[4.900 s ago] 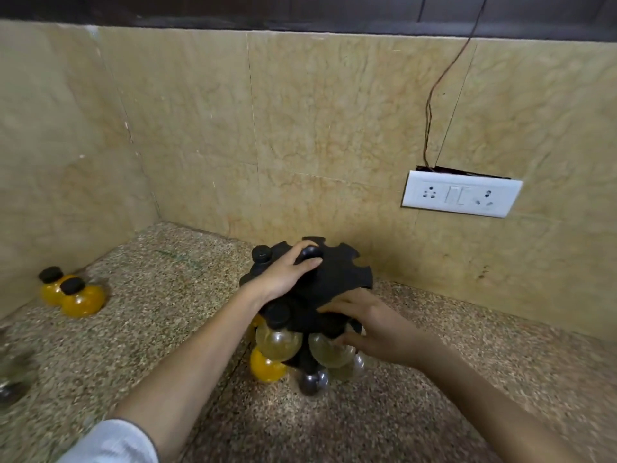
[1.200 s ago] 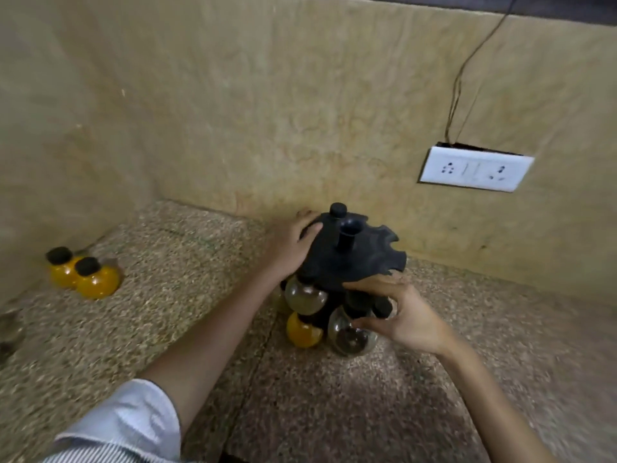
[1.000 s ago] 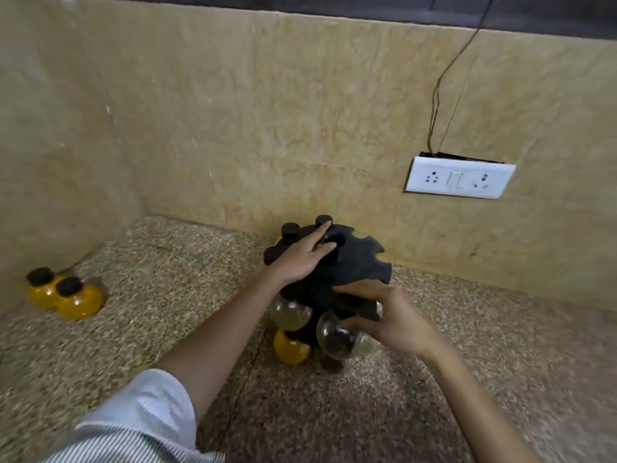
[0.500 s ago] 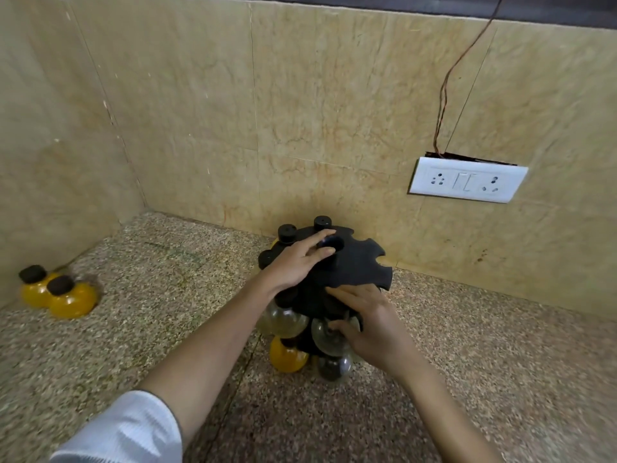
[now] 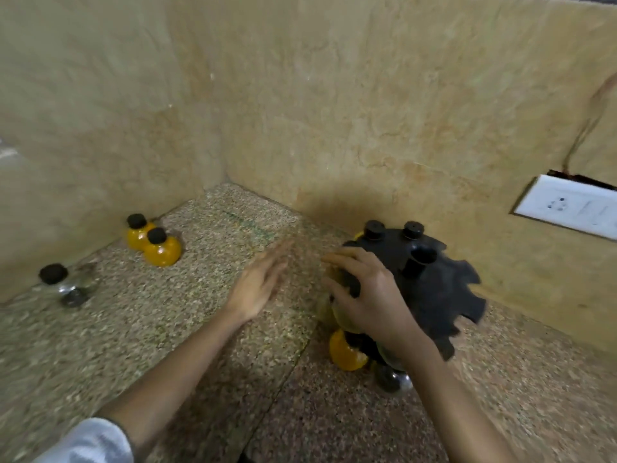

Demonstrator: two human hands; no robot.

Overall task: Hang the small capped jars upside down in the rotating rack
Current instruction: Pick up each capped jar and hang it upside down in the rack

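Speckled stone table (image 5: 167,329) in a tiled corner, open between us and the left wall.

Our right hand (image 5: 370,295) grips the rack (image 5: 434,295) over its hanging jars; our left hand (image 5: 257,285) hovers flat, empty. Beyond, a clear jar (image 5: 66,285) and two orange jars (image 5: 157,242) line the wall.

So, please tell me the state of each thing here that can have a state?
left hand: open, empty, above the counter
right hand: resting on the rack's left side
rack: upright, partly loaded
two orange jars: capped, upright, on the counter
clear jar: capped, on the counter
hanging orange jar: low in the rack
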